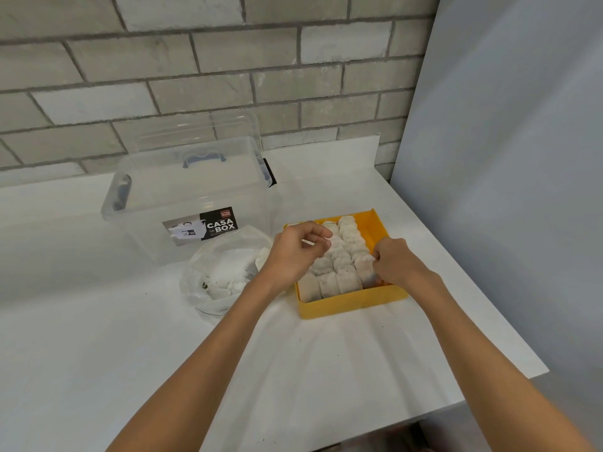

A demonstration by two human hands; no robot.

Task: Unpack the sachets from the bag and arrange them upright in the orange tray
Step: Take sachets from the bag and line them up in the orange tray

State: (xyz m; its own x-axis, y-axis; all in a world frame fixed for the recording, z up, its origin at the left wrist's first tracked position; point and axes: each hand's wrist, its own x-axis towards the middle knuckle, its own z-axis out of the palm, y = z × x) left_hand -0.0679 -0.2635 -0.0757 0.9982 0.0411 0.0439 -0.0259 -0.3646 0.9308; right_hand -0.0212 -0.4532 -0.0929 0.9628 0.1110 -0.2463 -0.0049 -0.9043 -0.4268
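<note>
Head view caught me mid-arranging: right hand pinched a limp sachet inside the rigid orange tray, left hand curled over the upright rows of sachets, its grip unclear. Next, I judged, more papery pillows from the crinkled clear bag on the bench needed wedging upright.

The orange tray is smooth plastic. The sachets look like soft white paper. The bag is thin, crinkly, see-through plastic. The box is clear, shiny plastic.
</note>
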